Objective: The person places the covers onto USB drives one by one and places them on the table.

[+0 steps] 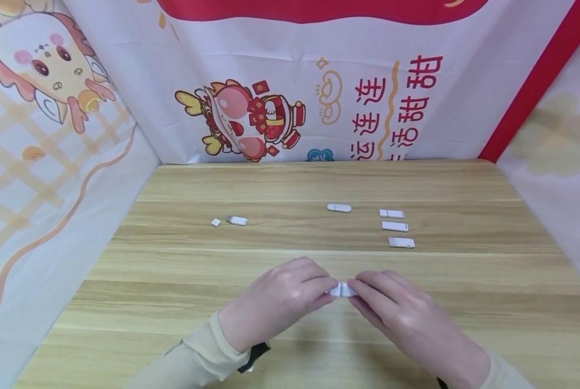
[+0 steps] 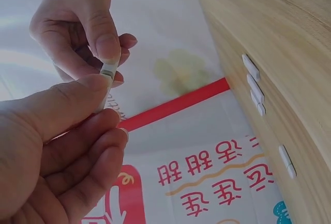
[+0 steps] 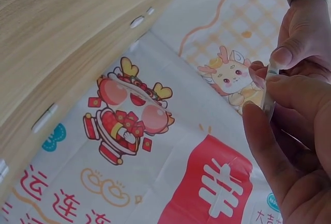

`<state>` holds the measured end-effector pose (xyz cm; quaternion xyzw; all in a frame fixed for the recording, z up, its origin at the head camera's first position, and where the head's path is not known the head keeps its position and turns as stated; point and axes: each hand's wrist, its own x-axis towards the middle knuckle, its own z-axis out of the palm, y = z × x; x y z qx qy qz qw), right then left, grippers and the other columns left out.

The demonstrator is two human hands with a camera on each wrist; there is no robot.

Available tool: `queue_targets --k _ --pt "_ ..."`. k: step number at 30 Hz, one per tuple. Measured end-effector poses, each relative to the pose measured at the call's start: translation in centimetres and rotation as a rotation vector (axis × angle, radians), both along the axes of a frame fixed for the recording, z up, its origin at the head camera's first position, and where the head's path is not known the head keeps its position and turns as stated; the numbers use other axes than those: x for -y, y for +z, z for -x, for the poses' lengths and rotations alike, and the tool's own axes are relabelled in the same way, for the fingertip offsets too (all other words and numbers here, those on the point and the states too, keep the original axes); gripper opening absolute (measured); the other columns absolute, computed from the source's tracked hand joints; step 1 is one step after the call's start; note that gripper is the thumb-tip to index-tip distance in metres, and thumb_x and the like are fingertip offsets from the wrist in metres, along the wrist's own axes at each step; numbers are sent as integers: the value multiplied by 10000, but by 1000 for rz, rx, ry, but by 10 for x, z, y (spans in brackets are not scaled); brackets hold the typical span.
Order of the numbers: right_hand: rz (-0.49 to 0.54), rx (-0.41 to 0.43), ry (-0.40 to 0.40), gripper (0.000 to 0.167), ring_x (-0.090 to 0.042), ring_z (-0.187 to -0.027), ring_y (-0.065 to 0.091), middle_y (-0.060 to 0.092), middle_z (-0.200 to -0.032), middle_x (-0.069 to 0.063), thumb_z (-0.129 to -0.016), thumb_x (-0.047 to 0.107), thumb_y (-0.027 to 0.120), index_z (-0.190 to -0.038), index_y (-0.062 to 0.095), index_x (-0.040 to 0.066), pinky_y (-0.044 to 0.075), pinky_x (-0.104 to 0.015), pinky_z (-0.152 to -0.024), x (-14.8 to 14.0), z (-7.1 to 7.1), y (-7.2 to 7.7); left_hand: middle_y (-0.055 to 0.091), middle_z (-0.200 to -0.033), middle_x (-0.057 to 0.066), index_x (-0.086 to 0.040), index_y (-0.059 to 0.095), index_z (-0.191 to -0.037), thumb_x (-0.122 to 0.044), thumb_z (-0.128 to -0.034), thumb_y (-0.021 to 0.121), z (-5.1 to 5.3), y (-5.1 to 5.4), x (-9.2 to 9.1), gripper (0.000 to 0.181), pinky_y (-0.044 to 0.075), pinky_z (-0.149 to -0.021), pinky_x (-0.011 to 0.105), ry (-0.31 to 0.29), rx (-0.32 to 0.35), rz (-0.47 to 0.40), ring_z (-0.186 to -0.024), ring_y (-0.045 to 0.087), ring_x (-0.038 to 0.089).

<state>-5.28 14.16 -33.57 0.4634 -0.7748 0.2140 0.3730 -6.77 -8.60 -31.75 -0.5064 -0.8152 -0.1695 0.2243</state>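
Note:
Above the front middle of the table, a small white USB flash drive [image 1: 342, 289] is held level between both hands. My left hand [image 1: 285, 294] pinches its left end between thumb and fingers. The right hand [image 1: 401, 308] pinches the other end the same way. A thin seam crosses the drive between the two grips, and fingertips cover most of the rest. In the left wrist view a greenish-grey band shows on the drive [image 2: 108, 72] between the thumbs. Part of its white body [image 3: 267, 102] also appears between the fingers in the right wrist view.
Farther back on the wooden table [image 1: 173, 270] lie a white flash drive [image 1: 239, 221] with its connector bare and a small white cap [image 1: 215, 222]. A rounded drive [image 1: 339, 208] lies right of centre. Three white drives [image 1: 394, 226] form a column farther right. Printed cloth [image 1: 280, 48] surrounds the table.

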Motion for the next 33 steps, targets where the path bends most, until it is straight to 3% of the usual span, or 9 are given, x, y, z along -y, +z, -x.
queue_targets --k 6,13,19,26,33 --pt "-20 -11 19 372 -202 -795 639 657 -951 -62 -1083 214 422 -1023 715 -7 564 -300 -674 2 1 1 697 -956 2 -52 755 -1024 -118 -858 786 0 0 1 181 490 -833 121 -8 39 2 -882 634 97" --pt "-37 -80 37 356 -213 -781 635 655 -935 -81 -1079 176 428 -1020 710 -34 564 -291 -669 3 0 5 688 -934 -1 -45 755 -1012 -135 -848 799 1 1 4 192 486 -840 121 -41 -40 11 -870 627 95" --pt "-72 -134 51 336 -210 -776 616 646 -929 -87 -1077 124 417 -1022 698 -52 557 -270 -665 4 0 9 688 -907 9 -53 769 -1002 -135 -837 808 2 5 5 189 488 -827 112 -77 9 4 -841 626 97" --pt "-97 -179 49 323 -217 -753 606 643 -920 -110 -1072 79 410 -1007 690 -69 551 -259 -645 5 -1 11 686 -900 11 -52 772 -1002 -128 -826 817 4 7 6 197 484 -808 98 -106 17 10 -823 627 91" --pt "-127 -152 40 338 -222 -762 590 632 -938 -121 -1078 61 372 -1033 678 -74 551 -266 -614 5 0 9 697 -906 20 -51 774 -1024 -158 -805 835 9 6 8 251 486 -816 101 -119 5 41 -824 633 93"
